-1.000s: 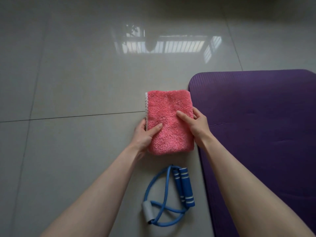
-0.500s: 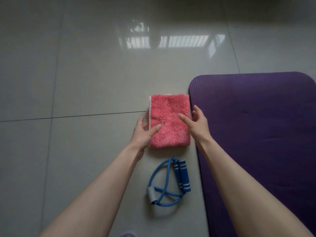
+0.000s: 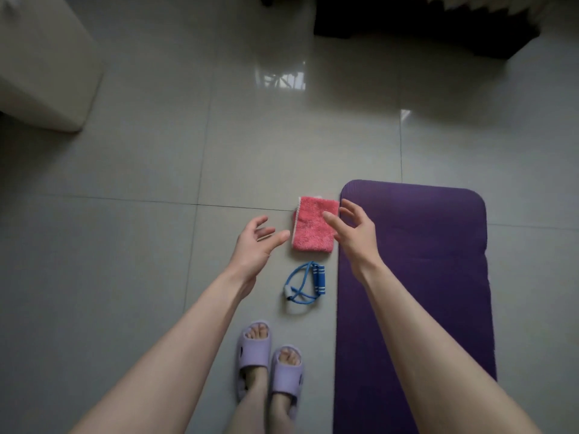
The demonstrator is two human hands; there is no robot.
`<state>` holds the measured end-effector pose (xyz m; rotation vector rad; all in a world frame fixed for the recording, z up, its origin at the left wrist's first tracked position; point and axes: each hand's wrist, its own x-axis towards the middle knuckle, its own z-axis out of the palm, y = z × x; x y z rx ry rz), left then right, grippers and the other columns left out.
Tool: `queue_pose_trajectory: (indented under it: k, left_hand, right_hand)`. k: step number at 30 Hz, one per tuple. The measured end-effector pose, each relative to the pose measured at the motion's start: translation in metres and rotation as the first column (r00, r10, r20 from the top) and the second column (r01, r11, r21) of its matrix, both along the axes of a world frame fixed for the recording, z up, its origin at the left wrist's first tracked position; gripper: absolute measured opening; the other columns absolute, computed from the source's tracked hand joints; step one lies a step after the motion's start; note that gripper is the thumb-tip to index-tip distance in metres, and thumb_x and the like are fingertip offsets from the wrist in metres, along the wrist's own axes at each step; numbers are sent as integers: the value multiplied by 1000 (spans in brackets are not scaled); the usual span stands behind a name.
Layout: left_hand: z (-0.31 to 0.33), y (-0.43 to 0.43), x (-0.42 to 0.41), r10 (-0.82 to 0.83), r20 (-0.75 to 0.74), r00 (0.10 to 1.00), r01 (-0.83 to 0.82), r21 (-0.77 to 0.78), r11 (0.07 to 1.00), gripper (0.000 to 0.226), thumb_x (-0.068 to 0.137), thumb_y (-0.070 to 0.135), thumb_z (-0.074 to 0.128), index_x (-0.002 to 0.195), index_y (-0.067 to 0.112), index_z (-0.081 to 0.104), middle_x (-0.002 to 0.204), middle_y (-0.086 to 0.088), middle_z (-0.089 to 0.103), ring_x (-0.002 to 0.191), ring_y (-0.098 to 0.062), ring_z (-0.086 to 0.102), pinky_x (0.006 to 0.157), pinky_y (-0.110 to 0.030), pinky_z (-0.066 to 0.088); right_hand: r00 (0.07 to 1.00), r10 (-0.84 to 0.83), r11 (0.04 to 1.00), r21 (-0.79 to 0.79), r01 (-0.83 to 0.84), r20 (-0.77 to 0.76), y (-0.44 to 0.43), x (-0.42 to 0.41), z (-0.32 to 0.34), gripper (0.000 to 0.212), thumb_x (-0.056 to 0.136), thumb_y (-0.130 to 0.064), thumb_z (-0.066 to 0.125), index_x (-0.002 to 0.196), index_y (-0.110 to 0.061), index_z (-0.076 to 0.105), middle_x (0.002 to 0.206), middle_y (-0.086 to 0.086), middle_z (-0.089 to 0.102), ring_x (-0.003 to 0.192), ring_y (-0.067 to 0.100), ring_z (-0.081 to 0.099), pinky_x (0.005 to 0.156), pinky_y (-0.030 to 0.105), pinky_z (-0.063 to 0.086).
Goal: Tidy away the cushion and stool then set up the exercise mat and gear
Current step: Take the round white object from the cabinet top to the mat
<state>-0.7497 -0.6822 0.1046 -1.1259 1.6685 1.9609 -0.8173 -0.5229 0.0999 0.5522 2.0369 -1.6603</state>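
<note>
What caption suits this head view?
Open left hand and right hand hover by pink towel beside purple mat, blue resistance band nearby.

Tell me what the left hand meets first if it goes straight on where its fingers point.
Most likely the pink towel: the left hand, open, aims its fingers at the towel's left edge. Height is unclear, so it could pass above.

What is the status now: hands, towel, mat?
Both open, empty: left hand, right hand. Folded pink fluffy towel flat beside purple foam mat. Blue rubber resistance band nearby, nothing blocking.
</note>
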Motion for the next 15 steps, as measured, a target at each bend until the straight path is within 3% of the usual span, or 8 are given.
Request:
queue_pose_trajectory:
  k: [5, 8, 15]
  left_hand:
    - [123, -23, 40, 76, -83, 994, -79, -34, 996, 58, 84, 13, 68, 135, 16, 42, 127, -10, 54, 95, -5, 56, 80, -25, 42]
    - [184, -37, 65, 152, -142, 978, -160, -44, 986, 57, 83, 14, 68, 134, 16, 43, 127, -9, 55, 100, -8, 56, 86, -25, 39]
    - [278, -83, 125, 321, -265, 909, -349, -63, 935, 59, 82, 14, 70, 134, 12, 43, 123, -9, 55, 102, -11, 56, 83, -22, 41]
  right_hand:
    - [997, 82, 996, -30, -83, -12, -28, 24, 121, 58, 81, -17, 74, 133, -9, 51, 127, 9, 56, 115, 19, 57, 101, 43, 46]
    - [986, 160, 986, -47, -161, -40, -47, 41, 179, 52, 81, -19, 74, 129, -13, 54, 126, 8, 58, 116, 21, 57, 101, 45, 46]
    - [929, 347, 926, -111, -361, -129, -115, 71, 279, 49, 85, -22, 69, 131, -15, 53, 126, 5, 58, 104, 12, 60, 86, 31, 49]
